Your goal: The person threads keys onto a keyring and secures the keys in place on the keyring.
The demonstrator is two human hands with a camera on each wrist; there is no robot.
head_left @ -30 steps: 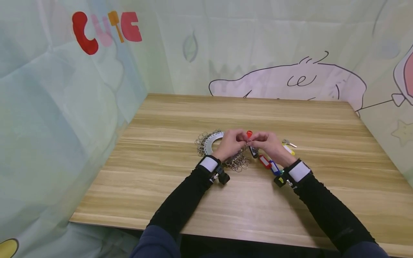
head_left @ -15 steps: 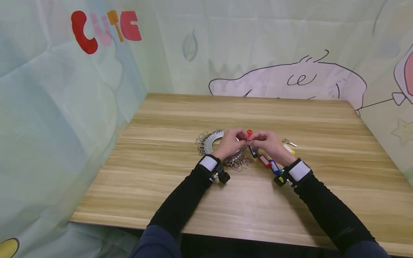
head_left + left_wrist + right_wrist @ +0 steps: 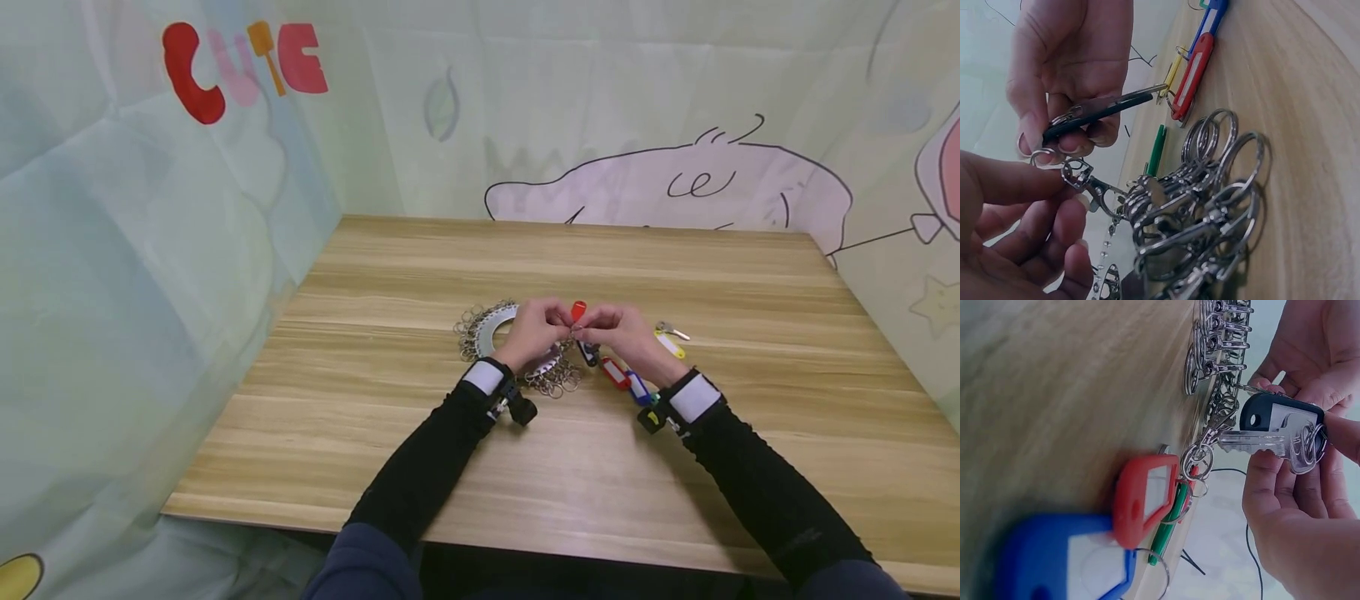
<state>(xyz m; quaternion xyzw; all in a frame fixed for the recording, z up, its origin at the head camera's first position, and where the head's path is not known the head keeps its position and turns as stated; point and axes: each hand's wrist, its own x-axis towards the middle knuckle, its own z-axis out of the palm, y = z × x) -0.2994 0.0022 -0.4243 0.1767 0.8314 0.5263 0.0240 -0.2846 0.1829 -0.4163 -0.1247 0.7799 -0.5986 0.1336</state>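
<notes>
Both hands meet over a round metal key holder (image 3: 486, 333) fringed with swivel clasps and rings. My left hand (image 3: 534, 333) pinches the ring end of one swivel clasp (image 3: 1094, 184) still joined to the holder. My right hand (image 3: 626, 340) pinches the split ring (image 3: 1041, 156) of a black key tag (image 3: 1285, 415), right at the left fingertips and the clasp's ring. A key (image 3: 1260, 444) hangs beside that tag on the same ring. The far part of the holder is hidden behind the left hand in the head view.
Right of the holder lie a red tag (image 3: 616, 375), a blue tag (image 3: 638, 389) and a yellow tag (image 3: 670, 344) with a key (image 3: 673, 332). Another red tag (image 3: 578, 310) shows beyond the hands, with a green tag (image 3: 1157, 150) near the clasps. A printed cloth stands behind the table.
Both hands stay pinched together at nearly the same spot, shifting very slightly left. The tags on the table lie as before.
</notes>
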